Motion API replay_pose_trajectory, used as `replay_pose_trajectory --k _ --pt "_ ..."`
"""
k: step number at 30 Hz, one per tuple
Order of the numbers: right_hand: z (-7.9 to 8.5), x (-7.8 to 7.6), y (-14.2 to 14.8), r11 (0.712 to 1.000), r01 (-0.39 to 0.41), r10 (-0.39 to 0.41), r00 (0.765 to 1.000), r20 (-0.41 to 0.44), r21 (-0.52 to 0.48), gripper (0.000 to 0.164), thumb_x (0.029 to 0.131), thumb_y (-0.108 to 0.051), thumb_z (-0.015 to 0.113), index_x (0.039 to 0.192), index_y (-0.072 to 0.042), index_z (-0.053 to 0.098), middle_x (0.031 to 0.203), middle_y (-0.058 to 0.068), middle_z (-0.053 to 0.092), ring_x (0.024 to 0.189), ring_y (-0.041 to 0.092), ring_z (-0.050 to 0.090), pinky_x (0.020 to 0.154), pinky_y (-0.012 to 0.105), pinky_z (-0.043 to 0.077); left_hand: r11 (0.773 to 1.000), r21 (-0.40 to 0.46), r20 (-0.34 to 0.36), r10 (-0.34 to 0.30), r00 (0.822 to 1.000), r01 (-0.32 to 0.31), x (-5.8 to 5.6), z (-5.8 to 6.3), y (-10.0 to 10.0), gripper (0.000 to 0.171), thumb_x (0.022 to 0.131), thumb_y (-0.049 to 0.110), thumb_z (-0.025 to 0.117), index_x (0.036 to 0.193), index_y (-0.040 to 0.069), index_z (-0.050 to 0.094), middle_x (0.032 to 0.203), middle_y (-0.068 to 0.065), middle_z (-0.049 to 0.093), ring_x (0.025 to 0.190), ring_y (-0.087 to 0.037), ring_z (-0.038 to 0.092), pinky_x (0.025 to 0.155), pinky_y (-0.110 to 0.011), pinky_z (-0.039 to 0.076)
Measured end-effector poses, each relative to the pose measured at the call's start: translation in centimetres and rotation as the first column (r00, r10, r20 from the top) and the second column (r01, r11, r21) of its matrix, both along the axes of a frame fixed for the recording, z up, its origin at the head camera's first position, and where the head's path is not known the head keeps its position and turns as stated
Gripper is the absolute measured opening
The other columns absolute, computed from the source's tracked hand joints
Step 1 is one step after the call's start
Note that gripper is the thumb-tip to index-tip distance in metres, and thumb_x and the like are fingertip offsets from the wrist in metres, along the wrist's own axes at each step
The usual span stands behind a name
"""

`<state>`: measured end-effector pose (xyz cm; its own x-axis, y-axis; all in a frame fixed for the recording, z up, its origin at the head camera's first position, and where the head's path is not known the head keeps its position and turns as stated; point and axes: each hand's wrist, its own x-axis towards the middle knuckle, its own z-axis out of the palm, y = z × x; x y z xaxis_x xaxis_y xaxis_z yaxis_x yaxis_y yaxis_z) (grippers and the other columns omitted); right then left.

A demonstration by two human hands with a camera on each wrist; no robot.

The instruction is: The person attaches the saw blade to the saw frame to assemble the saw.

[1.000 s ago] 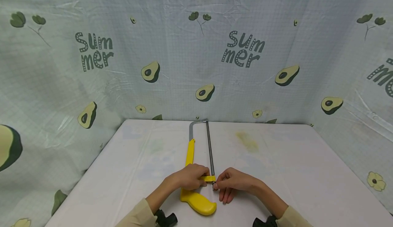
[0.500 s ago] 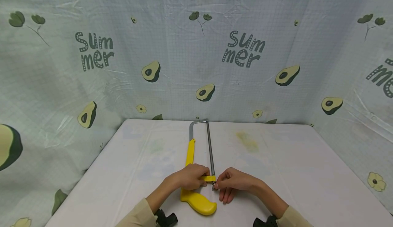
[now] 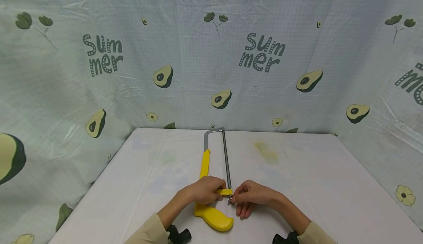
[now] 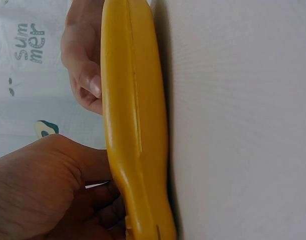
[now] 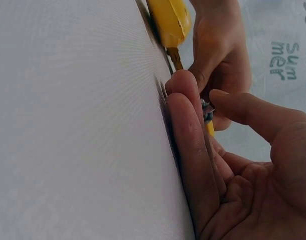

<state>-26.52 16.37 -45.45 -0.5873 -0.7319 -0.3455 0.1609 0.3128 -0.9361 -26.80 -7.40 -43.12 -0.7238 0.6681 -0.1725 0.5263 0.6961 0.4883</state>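
A hacksaw (image 3: 216, 218) with a yellow handle lies flat on the white table in the head view, its grey frame end pointing away. My left hand (image 3: 206, 189) grips the yellow frame just ahead of the handle, fingers by the yellow crosspiece at the blade's near end. On the other side, my right hand (image 3: 252, 194) pinches a small metal wing nut (image 3: 229, 200) at that end between thumb and index finger. The right wrist view shows the wing nut (image 5: 208, 110) partly covered by fingers. In the left wrist view the yellow handle (image 4: 135, 100) hides part of the right hand.
The white table (image 3: 314, 185) has a faint yellowish stain (image 3: 267, 152) right of the saw blade (image 3: 226, 159). A pale sheet (image 3: 185, 53) printed with avocados and lettering hangs behind and along both sides. Black wrist devices show below the hands.
The wing nut shows at a slightly different angle between the right fingertips, which have shifted a little. The hacksaw and my left hand have stayed in place.
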Motion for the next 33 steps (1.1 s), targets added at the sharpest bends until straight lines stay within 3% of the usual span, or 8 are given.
replay_pose_trajectory --k 33 --pt "-0.06 -0.27 0.00 1.000 -0.009 0.009 1.000 0.015 -0.028 0.025 0.101 -0.018 0.062 0.108 0.004 0.070 0.077 0.004 0.076 0.064 0.010 0.074 0.059 0.024 0.058 1.000 0.001 0.004 -0.003 1.000 0.003 -0.41 0.02 -0.22 0.010 0.096 0.017 0.073 0.103 0.016 0.066 0.084 0.009 0.056 0.075 -0.006 0.049 0.070 -0.020 0.042"
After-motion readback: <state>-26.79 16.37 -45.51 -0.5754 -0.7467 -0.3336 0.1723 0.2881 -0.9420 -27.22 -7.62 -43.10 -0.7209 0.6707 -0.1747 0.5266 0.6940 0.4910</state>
